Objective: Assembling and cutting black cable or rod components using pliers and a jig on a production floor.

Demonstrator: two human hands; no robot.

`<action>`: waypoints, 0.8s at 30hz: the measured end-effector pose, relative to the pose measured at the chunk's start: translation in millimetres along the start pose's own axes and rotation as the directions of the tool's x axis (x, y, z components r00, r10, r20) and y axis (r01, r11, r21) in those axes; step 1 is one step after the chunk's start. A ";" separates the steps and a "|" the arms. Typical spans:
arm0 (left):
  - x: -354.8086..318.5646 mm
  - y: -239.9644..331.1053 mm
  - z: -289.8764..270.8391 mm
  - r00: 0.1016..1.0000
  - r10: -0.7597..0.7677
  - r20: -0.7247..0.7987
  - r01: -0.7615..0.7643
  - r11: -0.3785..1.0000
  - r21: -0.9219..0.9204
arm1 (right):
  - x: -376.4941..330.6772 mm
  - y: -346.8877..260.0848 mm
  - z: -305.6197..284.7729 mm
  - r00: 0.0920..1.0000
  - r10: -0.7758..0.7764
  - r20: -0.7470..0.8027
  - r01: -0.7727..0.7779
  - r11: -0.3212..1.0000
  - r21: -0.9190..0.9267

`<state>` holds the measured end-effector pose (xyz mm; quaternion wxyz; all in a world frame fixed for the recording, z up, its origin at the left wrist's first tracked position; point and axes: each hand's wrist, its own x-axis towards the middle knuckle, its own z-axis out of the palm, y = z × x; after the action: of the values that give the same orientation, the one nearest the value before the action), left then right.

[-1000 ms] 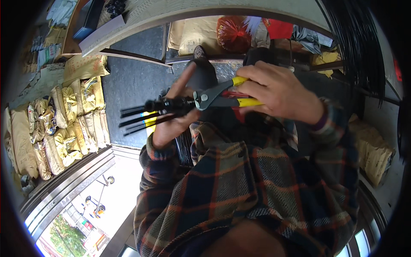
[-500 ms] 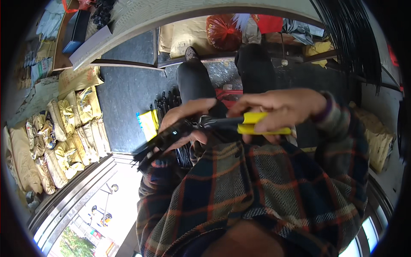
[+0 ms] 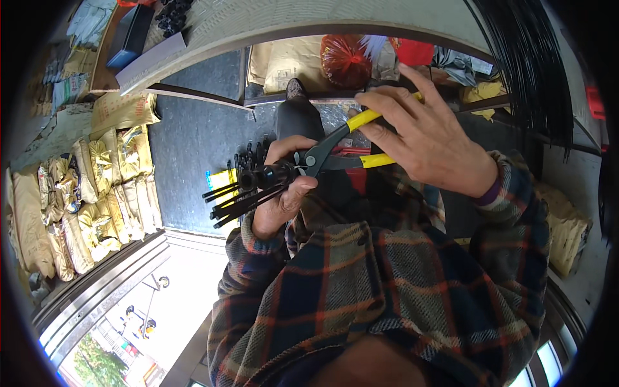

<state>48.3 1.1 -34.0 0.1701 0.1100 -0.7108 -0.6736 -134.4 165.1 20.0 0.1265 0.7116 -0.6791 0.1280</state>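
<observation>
My left hand (image 3: 274,211) is closed round a black bundle of thin ribs about a tube (image 3: 261,178), which looks like a folded umbrella frame. Its rib ends stick out to the left. Yellow-handled pliers (image 3: 331,146) are in my right hand (image 3: 429,138), their handles spread apart, with the fingers round the upper handle; the lower handle lies near my palm. The jaws meet the right end of the bundle, between my left thumb and fingers. A bit of thin, pale wire shows there. Whether the jaws grip it, I cannot tell.
Several more black rib bundles (image 3: 248,158) stand beside my left leg, by a yellow packet (image 3: 222,180). Wrapped brown packages (image 3: 84,206) lie at the left. A shelf edge (image 3: 290,35) crosses ahead. Long black rods (image 3: 532,71) hang at the upper right.
The pliers' handles have spread apart, and my right hand has opened out and risen along the upper handle. The bundle has turned more level in my left hand.
</observation>
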 end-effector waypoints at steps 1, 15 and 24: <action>0.2 -1.0 0.1 1.000 -0.010 -0.019 0.010 1.000 -0.011 | 0.1 0.1 0.0 0.999 0.012 0.035 -0.012 1.000 0.006; 18.7 8.3 3.0 0.996 -0.004 -0.087 -0.001 0.998 -0.057 | -0.1 21.8 -11.9 0.876 -0.109 0.469 -0.377 0.451 0.809; 31.8 8.8 -9.6 0.991 -0.068 -0.117 0.041 0.973 -0.225 | -1.7 -61.4 58.8 0.889 -0.227 0.397 -0.408 -0.785 0.465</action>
<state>23.5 -19.4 -21.9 0.2065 0.1513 -0.6157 -0.7453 -72.5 148.7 -36.0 -0.7636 0.2284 -0.2078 0.5671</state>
